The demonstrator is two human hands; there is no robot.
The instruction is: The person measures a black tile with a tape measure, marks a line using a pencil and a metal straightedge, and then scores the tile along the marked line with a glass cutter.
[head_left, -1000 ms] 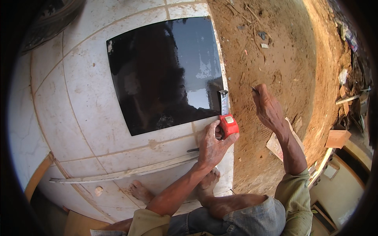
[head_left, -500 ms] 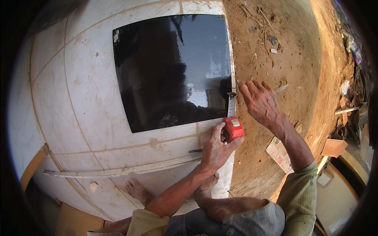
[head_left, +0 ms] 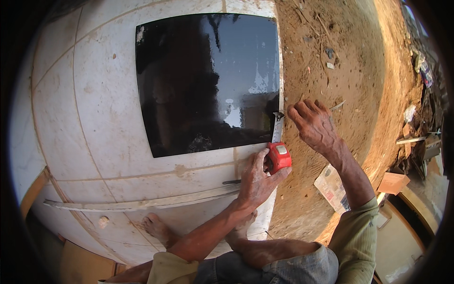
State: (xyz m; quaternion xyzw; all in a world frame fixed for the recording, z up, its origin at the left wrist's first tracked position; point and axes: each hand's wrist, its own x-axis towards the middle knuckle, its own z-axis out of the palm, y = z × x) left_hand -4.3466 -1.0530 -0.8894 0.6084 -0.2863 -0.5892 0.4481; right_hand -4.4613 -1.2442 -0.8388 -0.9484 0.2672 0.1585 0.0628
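A glossy black rectangular slab (head_left: pixel 189 94), tile or glass, lies on the pale tiled floor (head_left: pixel 109 137). My left hand (head_left: pixel 255 182) grips a red tape measure (head_left: pixel 281 158) at the slab's near right corner. Its short blade (head_left: pixel 278 130) runs along the slab's right edge, and the dark end hook rests on that edge. To the right, over the dirt, hangs my right hand (head_left: pixel 313 124) with its fingers curled in. A thin pale pointed piece (head_left: pixel 337 105) shows beyond its knuckles; whether the hand holds it I cannot tell.
A long pale strip (head_left: pixel 142 206) lies across the tiles in front of my feet, near a dark thin tool (head_left: pixel 231 181). Brown dirt (head_left: pixel 350 94) borders the tiles on the right, with a flattened printed sack (head_left: pixel 331 187), a cardboard piece (head_left: pixel 393 182) and rubbish beyond.
The view has shifted slightly. My right hand has come a little nearer with its fingers still curled. The tape measure stays at the slab's corner in my left hand.
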